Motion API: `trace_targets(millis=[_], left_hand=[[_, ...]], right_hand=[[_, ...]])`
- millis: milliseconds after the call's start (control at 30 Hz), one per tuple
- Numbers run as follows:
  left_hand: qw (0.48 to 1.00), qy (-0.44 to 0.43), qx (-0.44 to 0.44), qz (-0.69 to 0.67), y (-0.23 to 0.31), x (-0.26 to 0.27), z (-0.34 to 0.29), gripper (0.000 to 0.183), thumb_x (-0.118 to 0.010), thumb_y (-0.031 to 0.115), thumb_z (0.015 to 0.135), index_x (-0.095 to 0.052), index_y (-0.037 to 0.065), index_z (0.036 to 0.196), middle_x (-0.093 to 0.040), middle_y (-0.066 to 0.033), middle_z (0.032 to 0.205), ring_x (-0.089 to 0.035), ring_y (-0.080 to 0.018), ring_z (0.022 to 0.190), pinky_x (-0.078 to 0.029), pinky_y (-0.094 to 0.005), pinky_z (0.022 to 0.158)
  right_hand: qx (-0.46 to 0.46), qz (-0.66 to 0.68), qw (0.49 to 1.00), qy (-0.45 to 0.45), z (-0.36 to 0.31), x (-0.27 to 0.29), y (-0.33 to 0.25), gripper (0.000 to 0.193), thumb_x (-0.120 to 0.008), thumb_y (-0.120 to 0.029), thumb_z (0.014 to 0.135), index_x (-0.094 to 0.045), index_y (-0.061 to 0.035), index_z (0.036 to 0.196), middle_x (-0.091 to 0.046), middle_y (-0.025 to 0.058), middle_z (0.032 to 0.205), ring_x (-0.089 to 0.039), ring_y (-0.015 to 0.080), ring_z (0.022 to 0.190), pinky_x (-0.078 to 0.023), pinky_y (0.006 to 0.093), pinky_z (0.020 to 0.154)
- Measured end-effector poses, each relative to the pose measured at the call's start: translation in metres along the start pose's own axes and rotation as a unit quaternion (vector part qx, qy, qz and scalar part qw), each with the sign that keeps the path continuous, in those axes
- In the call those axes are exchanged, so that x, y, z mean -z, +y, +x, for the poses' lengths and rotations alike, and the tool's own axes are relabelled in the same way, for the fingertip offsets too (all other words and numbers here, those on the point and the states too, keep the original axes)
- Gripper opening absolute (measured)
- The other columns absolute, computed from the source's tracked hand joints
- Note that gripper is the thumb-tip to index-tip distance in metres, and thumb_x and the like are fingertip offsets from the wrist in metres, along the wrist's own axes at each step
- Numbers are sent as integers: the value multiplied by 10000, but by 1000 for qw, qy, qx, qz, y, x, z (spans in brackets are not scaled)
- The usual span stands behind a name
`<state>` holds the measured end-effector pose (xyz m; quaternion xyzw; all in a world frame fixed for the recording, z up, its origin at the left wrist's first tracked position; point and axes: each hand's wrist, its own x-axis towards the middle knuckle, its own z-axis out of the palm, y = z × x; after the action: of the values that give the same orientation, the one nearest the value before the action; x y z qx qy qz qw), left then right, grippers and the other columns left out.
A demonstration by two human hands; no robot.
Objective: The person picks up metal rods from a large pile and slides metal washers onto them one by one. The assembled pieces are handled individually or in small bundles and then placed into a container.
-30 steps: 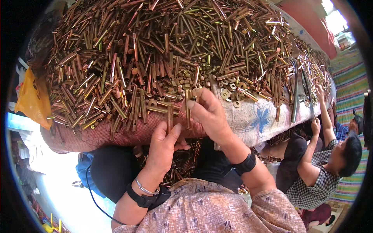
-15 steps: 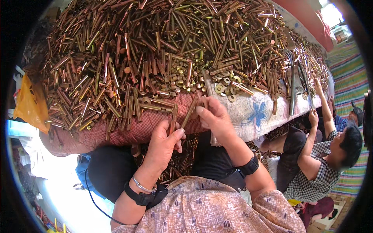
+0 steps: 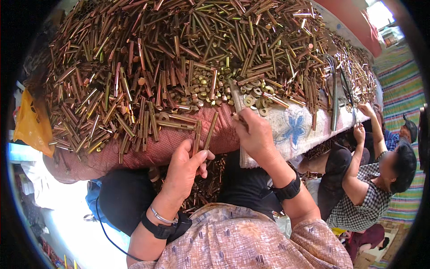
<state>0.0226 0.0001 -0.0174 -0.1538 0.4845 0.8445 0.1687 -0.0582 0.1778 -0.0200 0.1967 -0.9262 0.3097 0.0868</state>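
My left hand [image 3: 180,172] is closed around the lower ends of two slim brass-coloured metal tubes [image 3: 211,130], which stick up side by side between thumb and fingers. To the right, my right hand [image 3: 257,136] hovers over the edge of the padded work surface, apart from the tubes. Its fingertips are curled together, and whatever they may hold is hidden. Just beyond it lie flat ring washers [image 3: 256,92]. Small brass-coloured nuts [image 3: 202,85] are heaped left of those washers, and a great pile of similar tubes [image 3: 148,54] spreads behind.
A red checked cloth roll [image 3: 172,142] and a white cloth with a blue flower [image 3: 294,129] edge the pile. Metal tongs [image 3: 334,96] lie at right. A co-worker in a checked shirt [image 3: 356,204] sits there. A yellow plastic bag [image 3: 32,121] hangs at far left.
My right hand has drawn away from the tube tops, a little to the right. The left hand still holds both tubes, now standing more nearly parallel.
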Motion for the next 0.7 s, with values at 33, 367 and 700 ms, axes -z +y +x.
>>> trace_targets(millis=[33, 367, 700], left_hand=[[1000, -2, 1, 0, -1, 0, 0, 160, -534, 106, 847, -452, 40, 968, -547, -61, 780, -464, -68, 551, -423, -209, 472], [1000, -16, 11, 19, -5, 2, 2, 148, -524, 101, 854, -453, 41, 970, -548, -57, 777, -449, -51, 536, -395, -179, 451], [999, -19, 20, 17, -4, 0, 1, 177, -517, 93, 854, -439, 32, 1000, -542, -65, 767, -445, -53, 521, -392, -176, 449]], right_hand=[[-30, 13, 999, 21, -1, 1, 5, 144, -547, -49, 754, -504, -19, 889, -534, 185, 719, -541, 373, 685, -429, 388, 591], [-55, -107, 993, -16, 19, 22, 18, 294, -566, -128, 762, -534, -71, 1049, -536, 181, 982, -545, 375, 845, -446, 430, 704], [10, -118, 992, 40, 13, 7, 30, 183, -489, -95, 783, -505, -55, 961, -521, 162, 918, -548, 391, 724, -445, 466, 617]])
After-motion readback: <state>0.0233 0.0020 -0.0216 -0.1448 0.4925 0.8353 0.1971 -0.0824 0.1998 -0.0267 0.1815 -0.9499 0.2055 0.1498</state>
